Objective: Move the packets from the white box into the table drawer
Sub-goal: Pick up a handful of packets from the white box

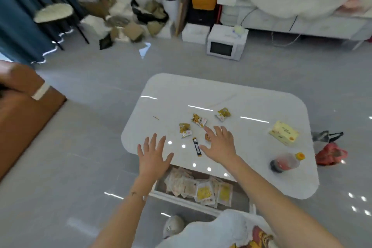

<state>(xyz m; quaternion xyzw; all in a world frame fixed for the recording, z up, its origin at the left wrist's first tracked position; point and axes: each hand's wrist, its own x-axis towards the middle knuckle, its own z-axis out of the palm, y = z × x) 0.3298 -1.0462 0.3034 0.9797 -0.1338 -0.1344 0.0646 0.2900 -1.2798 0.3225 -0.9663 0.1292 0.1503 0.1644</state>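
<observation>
Table top (231,92): smooth, glossy white; you see lamp glare mirrored on it.
Packets (204,192) in your drawer (181,200): thin plastic film with a slight sheen.
Bottle (285,162): clear plastic.
Floor (90,157): smooth, glossy grey tile under you.
Stool seats (53,12): fluffy, matt pile.

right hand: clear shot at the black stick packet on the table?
Probably yes. The right hand is open right beside the black stick packet, which lies flat on the table with nothing over it.
</observation>
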